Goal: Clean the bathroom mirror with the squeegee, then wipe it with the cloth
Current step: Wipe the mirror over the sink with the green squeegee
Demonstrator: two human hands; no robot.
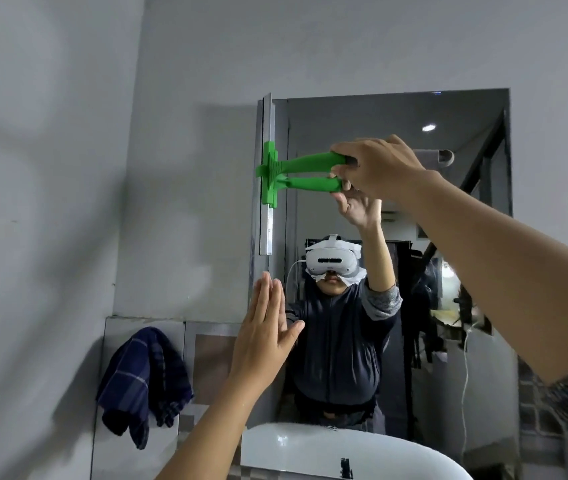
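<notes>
Now your right grip (376,168) is clamped on the smooth green plastic handle of the squeegee (296,173), whose long metal blade stands upright at the mirror's (396,306) left edge. Below it, your left grip (265,337) is flat, fingers spread, at the glass edge. Lower left, a dark checked cloth (144,379) hangs crumpled on grey tiles; a glossy white basin (310,448) curves beneath.

Cloth (144,379) hangs left of mirror (448,271), sink (310,448) below.
</notes>
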